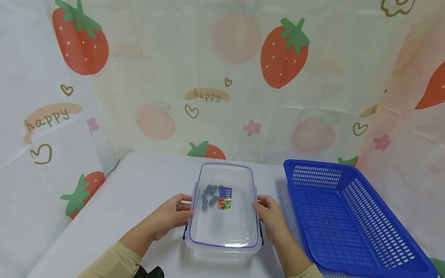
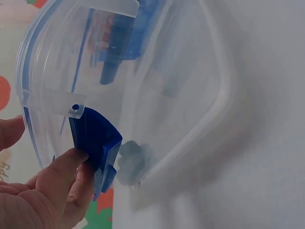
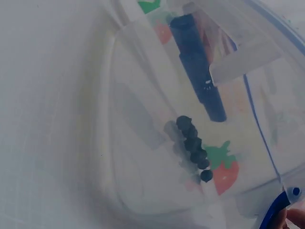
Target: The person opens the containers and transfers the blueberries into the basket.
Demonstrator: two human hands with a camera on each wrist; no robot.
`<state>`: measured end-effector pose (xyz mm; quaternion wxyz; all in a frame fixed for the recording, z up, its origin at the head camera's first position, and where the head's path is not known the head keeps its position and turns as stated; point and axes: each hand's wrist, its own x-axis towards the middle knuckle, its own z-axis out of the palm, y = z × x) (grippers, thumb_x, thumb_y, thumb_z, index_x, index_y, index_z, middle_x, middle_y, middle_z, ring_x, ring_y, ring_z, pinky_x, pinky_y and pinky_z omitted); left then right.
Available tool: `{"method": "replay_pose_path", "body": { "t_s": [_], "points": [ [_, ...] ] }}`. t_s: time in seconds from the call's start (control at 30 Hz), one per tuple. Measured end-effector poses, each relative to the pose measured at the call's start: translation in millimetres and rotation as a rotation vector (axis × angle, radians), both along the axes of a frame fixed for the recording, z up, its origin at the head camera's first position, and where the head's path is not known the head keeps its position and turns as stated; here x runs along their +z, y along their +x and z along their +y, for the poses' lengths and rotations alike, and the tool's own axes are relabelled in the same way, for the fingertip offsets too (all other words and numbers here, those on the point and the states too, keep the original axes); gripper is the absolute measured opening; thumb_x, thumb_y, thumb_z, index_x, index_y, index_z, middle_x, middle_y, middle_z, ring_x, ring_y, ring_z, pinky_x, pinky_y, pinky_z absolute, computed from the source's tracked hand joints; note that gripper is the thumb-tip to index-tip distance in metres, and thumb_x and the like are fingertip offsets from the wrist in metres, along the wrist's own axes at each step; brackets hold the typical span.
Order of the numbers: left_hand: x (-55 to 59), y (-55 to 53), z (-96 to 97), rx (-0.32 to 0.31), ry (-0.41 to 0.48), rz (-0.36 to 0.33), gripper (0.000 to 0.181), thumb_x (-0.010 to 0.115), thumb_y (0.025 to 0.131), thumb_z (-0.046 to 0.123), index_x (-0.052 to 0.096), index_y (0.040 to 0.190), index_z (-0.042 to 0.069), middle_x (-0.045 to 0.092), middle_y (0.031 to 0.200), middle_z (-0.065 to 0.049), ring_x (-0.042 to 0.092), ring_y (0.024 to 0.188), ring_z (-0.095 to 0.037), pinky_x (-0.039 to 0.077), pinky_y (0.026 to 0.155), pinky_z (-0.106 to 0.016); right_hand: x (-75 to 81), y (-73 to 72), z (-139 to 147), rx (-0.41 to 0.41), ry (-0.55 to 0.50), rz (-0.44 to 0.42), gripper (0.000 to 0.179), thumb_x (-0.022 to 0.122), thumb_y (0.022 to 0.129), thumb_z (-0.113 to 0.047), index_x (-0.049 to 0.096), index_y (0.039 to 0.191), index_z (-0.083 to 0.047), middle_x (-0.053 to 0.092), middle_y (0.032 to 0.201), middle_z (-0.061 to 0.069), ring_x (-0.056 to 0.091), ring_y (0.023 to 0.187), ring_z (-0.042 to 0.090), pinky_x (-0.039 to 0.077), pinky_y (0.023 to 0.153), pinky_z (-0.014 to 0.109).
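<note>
A clear plastic food container [image 1: 222, 227] stands on the white table, its blue-edged lid [image 1: 238, 222] on top. Several dark blueberries [image 1: 209, 195] show through the lid, left of a printed label [image 1: 225, 199]. My left hand [image 1: 172, 216] holds the container's left side, thumb at the lid's rim; in the left wrist view its fingers touch a blue side latch [image 2: 95, 138], which is swung outward. My right hand [image 1: 271, 216] grips the opposite side, thumb on the rim. At the right wrist view's corner, its fingers [image 3: 296, 218] meet another blue latch [image 3: 275, 210]. The hidden fingertips cannot be made out.
To the right stands a blue perforated plastic basket [image 1: 340, 227], close beside my right forearm. A strawberry-printed curtain [image 1: 215, 127] hangs behind and around the white table [image 1: 149, 177]. A black object [image 1: 149, 272] shows at the bottom edge near my left sleeve.
</note>
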<state>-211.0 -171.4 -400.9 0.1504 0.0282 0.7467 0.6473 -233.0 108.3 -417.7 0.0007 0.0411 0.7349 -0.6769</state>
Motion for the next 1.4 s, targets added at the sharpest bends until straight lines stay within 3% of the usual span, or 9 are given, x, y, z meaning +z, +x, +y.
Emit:
{"method": "replay_pose_path", "body": {
  "t_s": [0.2, 0.37, 0.53, 0.67, 0.93, 1.07, 1.23, 1.4],
  "points": [
    [0.2, 0.7, 2.9, 0.043, 0.015, -0.027, 0.046, 0.064, 0.086, 0.014, 0.044, 0.125, 0.001, 0.049, 0.124, -0.018, 0.056, 0.103, -0.021, 0.048, 0.087, -0.038, 5.1, 1.8, 0, -0.012, 0.031, 0.002, 0.033, 0.057, 0.088, -0.011, 0.053, 0.116, 0.005, 0.049, 0.111, 0.016, 0.052, 0.08, 0.017, 0.043, 0.066, 0.026],
    [1.8, 1.4, 1.8, 0.058, 0.023, 0.009, 0.047, 0.068, 0.083, 0.013, 0.048, 0.122, -0.003, 0.048, 0.121, -0.017, 0.055, 0.101, -0.02, 0.048, 0.086, -0.035, 10.3, 4.2, 0, -0.013, 0.054, 0.041, 0.035, 0.058, 0.087, -0.012, 0.053, 0.118, 0.006, 0.05, 0.118, 0.018, 0.054, 0.086, 0.018, 0.041, 0.066, 0.029],
    [3.0, 1.1, 2.6, 0.057, 0.004, 0.038, 0.046, 0.068, 0.082, 0.011, 0.049, 0.122, -0.002, 0.05, 0.108, -0.014, 0.055, 0.091, -0.018, 0.05, 0.08, -0.032, 13.9, 5.7, 1, -0.021, 0.073, 0.052, 0.037, 0.057, 0.087, -0.01, 0.051, 0.119, 0.007, 0.051, 0.109, 0.016, 0.049, 0.088, 0.016, 0.039, 0.064, 0.029],
    [1.6, 0.3, 5.7, 0.058, -0.011, 0.035, 0.047, 0.068, 0.082, 0.011, 0.05, 0.123, 0.0, 0.051, 0.107, -0.013, 0.055, 0.09, -0.019, 0.05, 0.079, -0.031, 15.3, 6.3, 1, -0.035, 0.076, 0.031, 0.038, 0.056, 0.087, -0.009, 0.05, 0.122, 0.006, 0.049, 0.1, 0.008, 0.044, 0.086, 0.014, 0.036, 0.066, 0.027],
    [5.9, 3.3, 5.7, 0.01, -0.013, -0.005, 0.066, 0.071, 0.08, 0.013, 0.036, 0.135, 0.004, 0.05, 0.104, -0.015, 0.057, 0.085, -0.02, 0.05, 0.079, -0.035, 20.4, 4.4, 2, -0.034, 0.045, 0.017, 0.04, 0.059, 0.084, -0.007, 0.051, 0.122, 0.002, 0.046, 0.088, 0.002, 0.041, 0.063, 0.009, 0.031, 0.05, 0.019],
    [7.1, 5.0, 5.3, -0.008, 0.004, -0.026, 0.067, 0.07, 0.08, 0.013, 0.034, 0.137, 0.006, 0.05, 0.101, -0.014, 0.057, 0.085, -0.021, 0.051, 0.078, -0.036, 22.7, 4.7, 3, -0.019, 0.031, 0.01, 0.04, 0.058, 0.085, -0.006, 0.051, 0.123, 0.002, 0.044, 0.087, 0.002, 0.039, 0.058, 0.009, 0.03, 0.046, 0.018],
    [7.1, 4.9, 6.5, 0.005, 0.01, -0.026, 0.065, 0.069, 0.081, 0.013, 0.036, 0.137, 0.008, 0.05, 0.101, -0.014, 0.056, 0.084, -0.021, 0.051, 0.078, -0.036, 25.9, 5.2, 3, -0.004, 0.02, 0.025, 0.04, 0.058, 0.087, -0.007, 0.05, 0.126, 0.002, 0.045, 0.088, 0.004, 0.043, 0.06, 0.009, 0.033, 0.045, 0.018],
    [6.2, 2.1, 8.1, 0.014, 0.004, -0.033, 0.063, 0.069, 0.081, 0.012, 0.037, 0.136, 0.01, 0.049, 0.102, -0.014, 0.056, 0.084, -0.021, 0.051, 0.077, -0.035, 26.4, 6.8, 3, -0.003, 0.023, 0.006, 0.04, 0.058, 0.088, -0.009, 0.049, 0.126, 0.001, 0.048, 0.087, 0.004, 0.049, 0.067, 0.012, 0.041, 0.052, 0.022]
  ]
}}
